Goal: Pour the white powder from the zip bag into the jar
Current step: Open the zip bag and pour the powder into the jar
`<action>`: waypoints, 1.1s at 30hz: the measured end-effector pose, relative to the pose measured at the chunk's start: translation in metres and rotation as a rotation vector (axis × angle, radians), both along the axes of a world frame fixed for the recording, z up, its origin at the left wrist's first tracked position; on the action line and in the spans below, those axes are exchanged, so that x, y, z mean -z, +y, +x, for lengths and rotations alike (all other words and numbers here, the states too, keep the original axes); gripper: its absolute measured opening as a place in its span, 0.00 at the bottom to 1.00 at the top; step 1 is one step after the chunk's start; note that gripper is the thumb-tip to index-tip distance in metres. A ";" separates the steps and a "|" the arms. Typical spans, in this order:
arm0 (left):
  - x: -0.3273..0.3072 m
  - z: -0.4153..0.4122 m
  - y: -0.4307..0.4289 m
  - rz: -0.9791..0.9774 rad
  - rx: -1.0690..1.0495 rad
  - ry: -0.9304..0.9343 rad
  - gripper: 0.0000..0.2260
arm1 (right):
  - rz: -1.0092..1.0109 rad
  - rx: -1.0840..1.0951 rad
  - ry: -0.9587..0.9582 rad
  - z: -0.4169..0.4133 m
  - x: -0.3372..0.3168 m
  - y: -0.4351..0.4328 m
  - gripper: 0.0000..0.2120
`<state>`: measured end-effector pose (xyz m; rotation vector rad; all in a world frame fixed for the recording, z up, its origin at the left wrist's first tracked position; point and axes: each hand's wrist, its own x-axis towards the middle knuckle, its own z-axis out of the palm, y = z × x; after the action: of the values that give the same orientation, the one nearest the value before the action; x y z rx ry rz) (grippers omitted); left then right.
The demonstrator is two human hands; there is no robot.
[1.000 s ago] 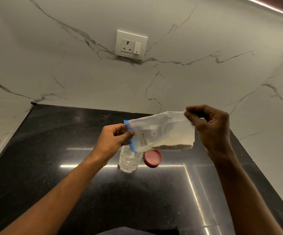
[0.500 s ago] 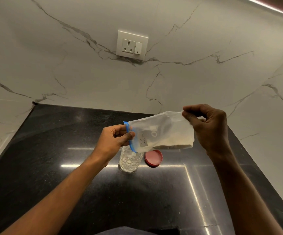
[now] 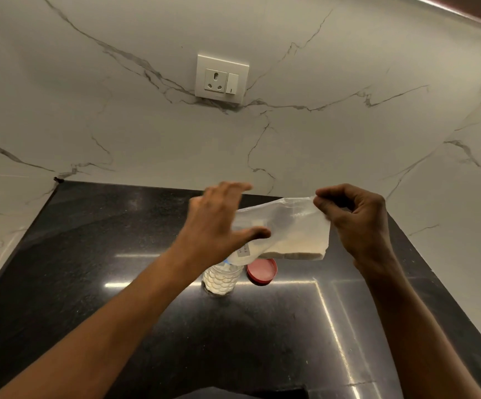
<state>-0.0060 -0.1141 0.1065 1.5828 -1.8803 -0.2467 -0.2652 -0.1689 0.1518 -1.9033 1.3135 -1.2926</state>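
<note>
Black stone counter [image 3: 89, 283], near edge: both bare forearms enter from below.

Mid-counter: clear patterned jar [image 3: 220, 282] stands upright with no lid on; white fill shows through its wall. Red lid [image 3: 262, 272] lies flat just beside it on the right, on the counter.

Above jar, L side: left hand [image 3: 219, 223] has let go. Half a sec. ago it pinched the blue zip edge; now the fingers are spread and straight, thumb out below, gripping nothing. It is motion-blurred and sits in front of the bag's left part (contact with the film cannot be told).

R side: right hand [image 3: 357, 223] pinches the upper far corner of the zip bag [image 3: 296, 223] between thumb and fingertips, as before.

Bag condition: translucent, creased, hanging slantwise from that pinch. Its mouth end has dropped vs. the earlier frame and now sits at the jar's opening, with a bit of blue strip visible there. White powder [image 3: 294, 250] is banked along the bag's lower right edge. Small label near the mouth, unreadable.

Rear: marble-veined wall [image 3: 118, 125] with white socket plate [image 3: 221, 79].
</note>
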 end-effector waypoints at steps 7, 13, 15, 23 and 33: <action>-0.041 -0.058 -0.048 0.148 0.278 0.028 0.11 | 0.051 -0.040 -0.047 -0.005 0.005 -0.002 0.08; -0.031 -0.059 -0.049 0.150 0.309 0.136 0.09 | 0.301 -0.102 0.028 -0.030 0.019 0.001 0.31; -0.029 -0.059 -0.049 0.153 0.311 0.151 0.09 | 0.429 -0.204 0.064 -0.034 0.036 0.007 0.35; -0.033 -0.040 -0.042 0.105 0.275 0.140 0.10 | 0.278 -0.093 -0.151 -0.019 0.058 0.013 0.13; 0.057 0.019 0.035 0.238 -0.250 0.961 0.33 | 0.286 -0.118 -0.225 -0.011 0.055 0.012 0.17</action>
<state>0.0127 -0.0792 0.0498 1.4328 -0.9249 -0.9496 -0.2763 -0.1574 0.0968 -1.5656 1.1818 -1.1530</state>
